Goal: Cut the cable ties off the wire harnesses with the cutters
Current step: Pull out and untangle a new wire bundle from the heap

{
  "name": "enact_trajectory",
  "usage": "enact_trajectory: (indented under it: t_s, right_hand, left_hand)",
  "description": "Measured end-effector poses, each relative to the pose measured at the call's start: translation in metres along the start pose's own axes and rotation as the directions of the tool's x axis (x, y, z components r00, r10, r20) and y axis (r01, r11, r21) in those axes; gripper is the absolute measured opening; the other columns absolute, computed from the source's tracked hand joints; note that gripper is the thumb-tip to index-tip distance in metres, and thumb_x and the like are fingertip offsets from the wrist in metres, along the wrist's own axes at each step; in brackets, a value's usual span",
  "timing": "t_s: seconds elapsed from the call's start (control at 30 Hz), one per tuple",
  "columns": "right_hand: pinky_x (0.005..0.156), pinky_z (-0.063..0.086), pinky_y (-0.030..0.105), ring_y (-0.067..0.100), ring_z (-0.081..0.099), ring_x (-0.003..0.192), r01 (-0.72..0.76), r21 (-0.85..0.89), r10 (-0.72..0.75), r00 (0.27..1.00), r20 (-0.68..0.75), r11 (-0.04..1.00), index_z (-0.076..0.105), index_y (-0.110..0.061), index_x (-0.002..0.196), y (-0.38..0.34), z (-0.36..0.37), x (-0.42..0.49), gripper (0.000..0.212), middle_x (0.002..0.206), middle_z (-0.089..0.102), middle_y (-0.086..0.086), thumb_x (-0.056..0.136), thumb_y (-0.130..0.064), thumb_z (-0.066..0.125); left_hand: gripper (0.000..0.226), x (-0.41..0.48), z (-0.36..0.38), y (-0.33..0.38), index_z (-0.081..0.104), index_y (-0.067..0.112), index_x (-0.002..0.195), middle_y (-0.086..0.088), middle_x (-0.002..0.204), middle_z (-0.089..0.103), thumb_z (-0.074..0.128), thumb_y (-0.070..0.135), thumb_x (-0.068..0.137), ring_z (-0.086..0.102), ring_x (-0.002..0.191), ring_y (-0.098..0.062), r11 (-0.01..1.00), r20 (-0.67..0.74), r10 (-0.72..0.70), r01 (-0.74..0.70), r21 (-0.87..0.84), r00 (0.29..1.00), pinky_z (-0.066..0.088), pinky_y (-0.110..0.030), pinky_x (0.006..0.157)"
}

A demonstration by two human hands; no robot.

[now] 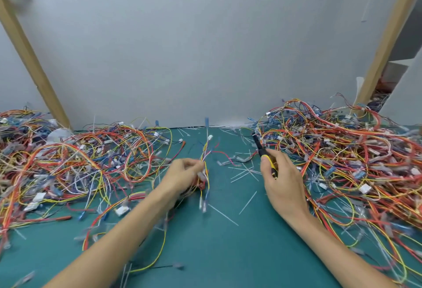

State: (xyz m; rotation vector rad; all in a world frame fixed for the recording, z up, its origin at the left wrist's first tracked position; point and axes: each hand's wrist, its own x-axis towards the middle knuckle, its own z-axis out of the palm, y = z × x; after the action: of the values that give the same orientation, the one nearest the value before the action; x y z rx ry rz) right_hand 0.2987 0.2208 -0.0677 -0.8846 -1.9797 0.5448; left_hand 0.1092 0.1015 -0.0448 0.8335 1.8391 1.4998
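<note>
Along the left edge of the tabletop [217, 253] sprawls a loose heap of harnesses [75, 168], red, yellow and blue wires tangled with white connectors. Toward the middle, the left hand [182, 175] has its fingers curled round one small harness [205, 168]. It grips the bundle about halfway along, so the wires stand up above the fist to a white connector [210, 137] and dangle below it toward the near edge. The bundle is blurred, and whether a tie sits on it, or where, cannot be told. It should be very light and limp, thin wires that flop and splay. It is best pinched close beside a tie, so that stretch is held taut and the insulation kept out of the blades. Right of it, cut tie scraps [244, 173] lie scattered on the bare tabletop. Next comes the right hand [283, 180], wrapped round the yellow-and-black handles of the cutters [266, 157]. Their dark nose points toward the far edge, apart from the held harness, with the scraps between. Whether the blades are parted is not clear. Across the right edge a second, larger heap [342, 150] of harnesses piles up.
</note>
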Motion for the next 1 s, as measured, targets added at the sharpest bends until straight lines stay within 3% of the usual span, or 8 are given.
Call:
enact_trajectory:
  t_s: [0.17, 0.27, 0.37, 0.47, 0.57, 0.6, 0.87, 1.0]
  right_hand:
    - [0.086, 0.042, 0.029, 0.013, 0.056, 0.101, 0.014, -0.062, -0.013, 1.000, 0.017, 0.998, 0.061, -0.015, 0.122, 0.001, 0.001, 0.000, 0.037, 0.111, 0.060, -0.005, 0.096, -0.039, 0.048]
    - [0.086, 0.043, 0.033, 0.015, 0.054, 0.104, 0.039, -0.146, -0.031, 0.998, 0.060, 0.988, 0.060, -0.017, 0.126, 0.000, 0.002, -0.001, 0.041, 0.110, 0.060, -0.004, 0.096, -0.043, 0.048]
    - [0.086, 0.042, 0.034, 0.020, 0.053, 0.105, 0.059, -0.260, -0.029, 0.993, 0.118, 0.964, 0.060, -0.017, 0.129, 0.000, 0.002, -0.001, 0.043, 0.109, 0.059, -0.001, 0.095, -0.042, 0.051]
    - [0.087, 0.045, 0.039, 0.025, 0.053, 0.104, 0.089, -0.364, -0.025, 0.984, 0.176, 0.927, 0.061, -0.016, 0.129, -0.002, 0.003, -0.004, 0.043, 0.111, 0.060, 0.001, 0.094, -0.040, 0.056]
    - [0.081, 0.048, 0.042, 0.029, 0.055, 0.094, 0.148, -0.439, -0.067, 0.979, 0.194, 0.886, 0.066, -0.012, 0.122, -0.003, 0.005, -0.006, 0.040, 0.103, 0.063, 0.005, 0.089, -0.033, 0.066]
    - [0.080, 0.049, 0.043, 0.030, 0.056, 0.091, 0.172, -0.465, -0.081, 0.974, 0.210, 0.868, 0.068, -0.010, 0.121, -0.003, 0.006, -0.006, 0.040, 0.100, 0.064, 0.006, 0.088, -0.032, 0.068]
    - [0.089, 0.043, 0.035, 0.019, 0.052, 0.101, 0.221, -0.549, -0.038, 0.945, 0.325, 0.806, 0.064, -0.018, 0.128, -0.004, 0.008, -0.006, 0.049, 0.106, 0.061, -0.003, 0.087, -0.045, 0.063]
    - [0.105, 0.030, 0.027, 0.011, 0.040, 0.123, 0.232, -0.630, 0.074, 0.905, 0.420, 0.741, 0.043, -0.029, 0.145, -0.010, 0.007, -0.004, 0.060, 0.131, 0.050, -0.010, 0.094, -0.060, 0.036]
  left_hand:
    - [0.015, -0.003, -0.009, -0.019, 0.066, 0.007, 0.092, -0.004, 0.065, 0.070, 0.063, 0.022, 0.093, 0.059, 0.059, -0.016, 0.987, 0.053, 0.119, -0.124, 0.105, 0.991, 0.045, -0.027, 0.064]
    - [0.011, -0.005, -0.007, -0.023, 0.065, 0.005, 0.093, -0.005, 0.068, 0.071, 0.068, 0.015, 0.090, 0.064, 0.055, -0.011, 0.982, -0.006, 0.179, -0.178, 0.068, 0.984, 0.049, -0.016, 0.057]
    - [0.006, -0.003, -0.012, -0.027, 0.065, 0.013, 0.085, -0.001, 0.072, 0.071, 0.072, 0.013, 0.085, 0.066, 0.058, -0.009, 0.935, -0.099, 0.279, -0.247, 0.255, 0.955, 0.052, -0.019, 0.060]
    - [0.006, -0.005, -0.024, -0.031, 0.066, 0.017, 0.088, 0.006, 0.075, 0.070, 0.069, 0.022, 0.087, 0.065, 0.069, -0.009, 0.786, -0.073, 0.431, -0.334, 0.520, 0.900, 0.052, -0.026, 0.070]
    - [0.017, -0.007, -0.039, -0.034, 0.066, 0.020, 0.100, 0.002, 0.093, 0.067, 0.056, 0.032, 0.094, 0.059, 0.094, -0.021, 0.349, 0.090, 0.591, -0.354, 0.868, 0.802, 0.046, -0.036, 0.081]
    - [0.019, -0.007, -0.047, -0.035, 0.066, 0.019, 0.102, 0.001, 0.096, 0.066, 0.053, 0.033, 0.096, 0.058, 0.098, -0.024, 0.273, 0.118, 0.596, -0.338, 0.901, 0.794, 0.046, -0.037, 0.082]
    - [0.005, -0.010, -0.110, -0.038, 0.075, 0.017, 0.088, -0.001, 0.075, 0.065, 0.074, 0.017, 0.083, 0.059, 0.070, -0.027, 0.099, 0.160, 0.627, -0.283, 0.954, 0.762, 0.048, -0.032, 0.058]
    - [0.008, -0.007, -0.124, -0.036, 0.074, 0.016, 0.091, -0.001, 0.078, 0.062, 0.073, 0.016, 0.083, 0.058, 0.070, -0.025, 0.031, 0.233, 0.611, -0.316, 0.948, 0.757, 0.048, -0.032, 0.057]
